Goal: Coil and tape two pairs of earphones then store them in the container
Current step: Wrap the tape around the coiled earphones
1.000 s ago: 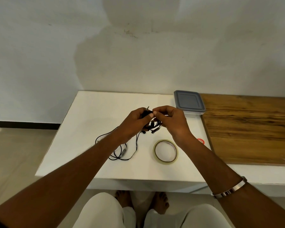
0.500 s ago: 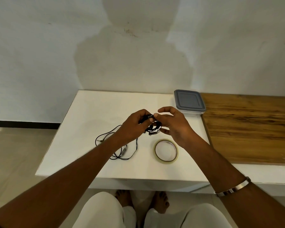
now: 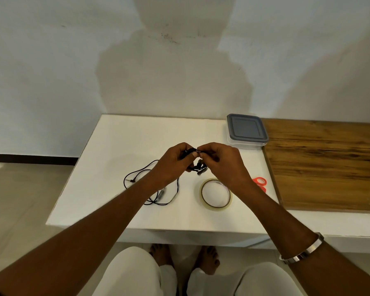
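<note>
- Earphones (image 3: 198,165): our left hand (image 3: 173,165) and right hand (image 3: 224,163) both pinch the black coil above the tabletop (image 3: 115,159).
- Tape roll (image 3: 215,194) near our right wrist.

Single head-worn view looks forward and down, seemingly close above the table (image 3: 120,146).

Orange scissors (image 3: 260,182) beside wooden board (image 3: 327,165)

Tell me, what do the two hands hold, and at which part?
Both the left hand and the right hand pinch the black earphones at the coiled bundle; loose cable hangs below.
</note>
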